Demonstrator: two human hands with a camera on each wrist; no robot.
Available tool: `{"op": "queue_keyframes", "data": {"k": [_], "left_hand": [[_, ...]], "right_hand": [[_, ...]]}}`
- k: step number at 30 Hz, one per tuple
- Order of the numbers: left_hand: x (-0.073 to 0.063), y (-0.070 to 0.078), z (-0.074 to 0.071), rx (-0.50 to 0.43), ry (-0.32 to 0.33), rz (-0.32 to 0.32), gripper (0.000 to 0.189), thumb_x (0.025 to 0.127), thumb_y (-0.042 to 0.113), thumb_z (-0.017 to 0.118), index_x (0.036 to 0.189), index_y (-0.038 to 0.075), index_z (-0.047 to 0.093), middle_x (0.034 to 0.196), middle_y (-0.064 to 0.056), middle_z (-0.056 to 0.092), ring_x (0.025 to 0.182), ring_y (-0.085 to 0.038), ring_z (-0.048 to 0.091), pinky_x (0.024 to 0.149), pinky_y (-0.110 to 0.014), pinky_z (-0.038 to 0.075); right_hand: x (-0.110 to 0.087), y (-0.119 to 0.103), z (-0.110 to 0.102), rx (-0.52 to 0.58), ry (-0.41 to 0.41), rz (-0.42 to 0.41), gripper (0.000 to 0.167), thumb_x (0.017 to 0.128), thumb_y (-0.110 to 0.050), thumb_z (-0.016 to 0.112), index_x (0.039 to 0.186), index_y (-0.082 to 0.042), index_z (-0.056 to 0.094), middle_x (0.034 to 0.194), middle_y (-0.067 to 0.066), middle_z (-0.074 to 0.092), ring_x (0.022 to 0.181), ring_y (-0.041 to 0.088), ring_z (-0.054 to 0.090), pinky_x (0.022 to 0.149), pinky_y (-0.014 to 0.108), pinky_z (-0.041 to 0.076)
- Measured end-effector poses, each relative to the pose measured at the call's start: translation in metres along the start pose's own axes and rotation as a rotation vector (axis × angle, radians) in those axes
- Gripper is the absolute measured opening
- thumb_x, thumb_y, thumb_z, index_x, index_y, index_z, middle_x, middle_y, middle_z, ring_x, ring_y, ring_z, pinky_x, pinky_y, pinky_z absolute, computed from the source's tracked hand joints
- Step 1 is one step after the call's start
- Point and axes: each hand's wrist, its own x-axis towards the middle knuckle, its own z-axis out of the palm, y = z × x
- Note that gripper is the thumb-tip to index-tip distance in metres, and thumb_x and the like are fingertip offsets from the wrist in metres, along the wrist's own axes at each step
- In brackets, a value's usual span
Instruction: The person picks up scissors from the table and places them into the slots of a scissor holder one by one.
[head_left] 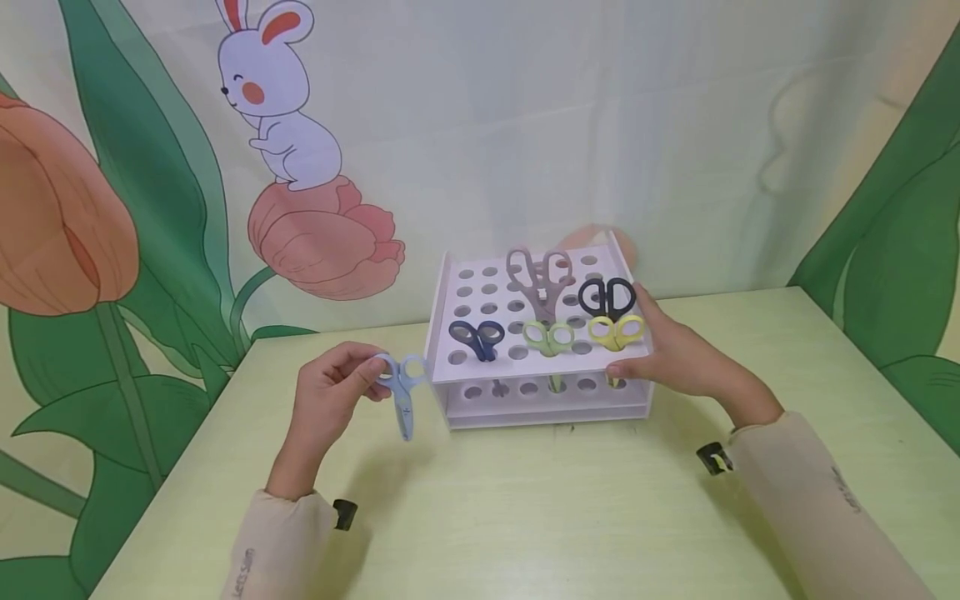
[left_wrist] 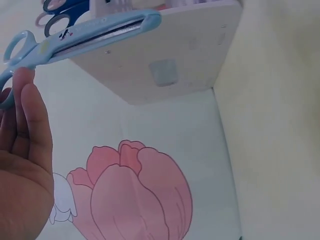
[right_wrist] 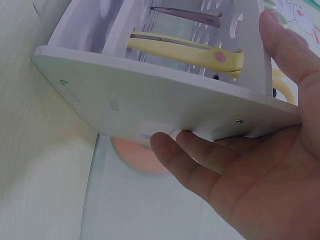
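Observation:
My left hand pinches a pair of light blue scissors by one handle loop, its covered blades pointing down, just left of a white holed rack. In the left wrist view, the blue scissors stretch across the top toward the rack's side. At the rack's right end, my right hand grips it, thumb at the upper shelf and fingers against the side panel. Nearest that hand stand yellow scissors and black scissors, handles up in the holes.
Also in the rack are green scissors, dark blue scissors and larger mauve scissors. The rack stands on a pale yellow-green table, near a backdrop printed with a rabbit and tulips.

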Motion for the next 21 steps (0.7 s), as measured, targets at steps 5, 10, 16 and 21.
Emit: {"op": "queue_keyframes", "data": {"k": [5,10,16,21], "left_hand": [[0.01,0.01,-0.002,-0.012,0.068,0.006,0.015,0.099,0.005,0.065,0.104,-0.009,0.068,0.085,-0.011,0.072,0.066,-0.015,0.069,0.065,-0.03,0.059],[0.02,0.018,-0.002,-0.085,0.1,0.065,0.016,0.099,0.005,0.064,0.105,-0.01,0.065,0.087,-0.009,0.071,0.066,-0.016,0.069,0.065,-0.03,0.059],[0.033,0.024,0.001,-0.121,0.128,0.107,0.019,0.1,0.012,0.065,0.107,-0.005,0.067,0.092,-0.008,0.071,0.072,-0.019,0.071,0.069,-0.032,0.059],[0.042,0.026,0.005,-0.163,0.163,0.126,0.02,0.1,0.012,0.065,0.107,-0.006,0.067,0.093,-0.011,0.071,0.076,-0.02,0.072,0.072,-0.033,0.059]], "right_hand": [[0.0,0.0,0.001,-0.009,0.001,0.006,0.124,0.082,-0.036,0.086,0.163,-0.018,-0.007,0.134,0.019,0.053,0.104,0.032,0.054,0.097,0.056,0.04],[0.0,0.0,0.001,-0.008,0.001,0.011,0.125,0.082,-0.035,0.086,0.163,-0.019,-0.008,0.136,0.02,0.052,0.105,0.033,0.053,0.097,0.056,0.04],[0.0,-0.001,0.0,-0.014,0.003,0.017,0.124,0.083,-0.03,0.086,0.163,-0.019,-0.008,0.137,0.02,0.05,0.106,0.034,0.052,0.097,0.057,0.04],[0.0,0.0,0.001,-0.003,0.001,0.009,0.123,0.083,-0.029,0.086,0.163,-0.022,-0.006,0.133,0.018,0.054,0.103,0.033,0.054,0.095,0.055,0.042]]}}
